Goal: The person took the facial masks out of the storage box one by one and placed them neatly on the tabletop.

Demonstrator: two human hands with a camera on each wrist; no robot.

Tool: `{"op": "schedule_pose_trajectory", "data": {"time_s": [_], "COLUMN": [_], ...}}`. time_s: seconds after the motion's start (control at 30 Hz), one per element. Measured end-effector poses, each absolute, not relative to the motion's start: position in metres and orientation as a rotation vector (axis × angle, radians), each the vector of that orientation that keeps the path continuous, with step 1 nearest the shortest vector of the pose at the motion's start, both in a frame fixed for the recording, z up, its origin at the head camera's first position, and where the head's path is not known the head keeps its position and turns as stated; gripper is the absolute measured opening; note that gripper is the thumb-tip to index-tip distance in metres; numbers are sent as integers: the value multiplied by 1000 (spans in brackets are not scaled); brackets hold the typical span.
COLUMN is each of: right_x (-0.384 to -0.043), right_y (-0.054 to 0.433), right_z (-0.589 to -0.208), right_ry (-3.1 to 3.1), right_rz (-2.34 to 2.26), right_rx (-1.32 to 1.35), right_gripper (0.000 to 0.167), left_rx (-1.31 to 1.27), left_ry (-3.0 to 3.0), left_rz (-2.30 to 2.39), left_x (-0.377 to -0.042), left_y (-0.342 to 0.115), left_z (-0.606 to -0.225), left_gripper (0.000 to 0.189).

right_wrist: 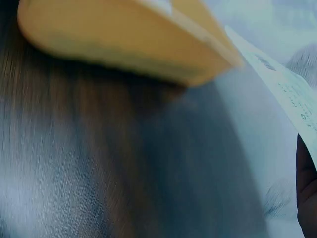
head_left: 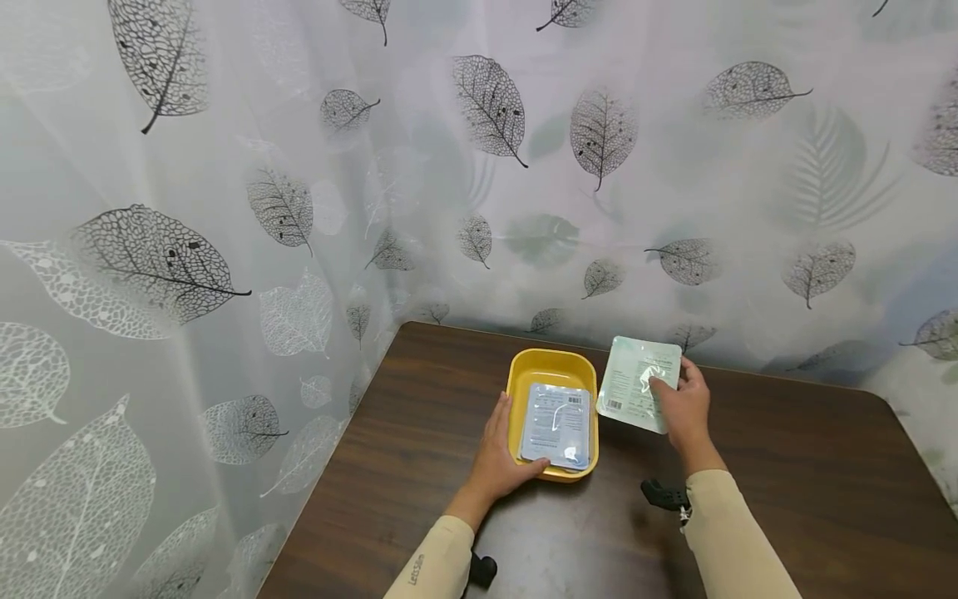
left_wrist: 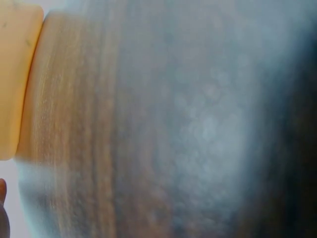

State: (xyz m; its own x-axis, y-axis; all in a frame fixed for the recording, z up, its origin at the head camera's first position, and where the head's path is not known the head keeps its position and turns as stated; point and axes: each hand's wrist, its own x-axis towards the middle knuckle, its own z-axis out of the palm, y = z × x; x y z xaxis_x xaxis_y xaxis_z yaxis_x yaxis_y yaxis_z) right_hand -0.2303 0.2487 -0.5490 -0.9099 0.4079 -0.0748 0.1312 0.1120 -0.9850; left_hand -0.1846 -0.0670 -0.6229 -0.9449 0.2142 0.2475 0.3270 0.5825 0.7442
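Note:
A yellow plastic tray (head_left: 554, 360) with raised walls stands on the table, holding a stack of flat packets. On top lies a glossy pale blue packet (head_left: 555, 424) with small print and a barcode. My left hand (head_left: 496, 457) rests at the tray's near-left corner, straight fingers along the left wall and thumb at the near rim. My right hand (head_left: 684, 408) pinches a flat pale green packet (head_left: 636, 383) by its right edge, thumb on the printed face. This packet is raised just right of the tray, its left corner beside the rim. In the right wrist view, the tray wall (right_wrist: 114, 44) appears blurred.
The dark brown wooden table (head_left: 793, 449) extends to both sides of the tray. A leaf-patterned curtain (head_left: 419, 183) hangs behind the table and along its left. Black straps (head_left: 664, 495) sit at both wrists, by the beige sleeves (head_left: 737, 532).

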Motion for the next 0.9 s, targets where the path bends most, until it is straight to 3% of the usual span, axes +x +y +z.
{"op": "schedule_pose_trajectory", "data": {"time_s": [0.37, 0.73, 0.9], "right_x": [-216, -217, -223], "right_y": [262, 253, 250], "right_z": [-622, -635, -638], "right_ry": [-2440, -2551, -2534], "right_rz": [1565, 1349, 1288], "right_rx": [-625, -548, -513], "right_gripper": [66, 84, 82], "left_rx": [-463, -451, -444], "left_ry": [-2693, -2694, -2700], "left_rz": [-1317, -1319, -1308], "left_x": [-184, -184, -185], "left_y": [-68, -67, -67], "left_z": [-626, -626, -624], "left_gripper": [123, 122, 121]}}
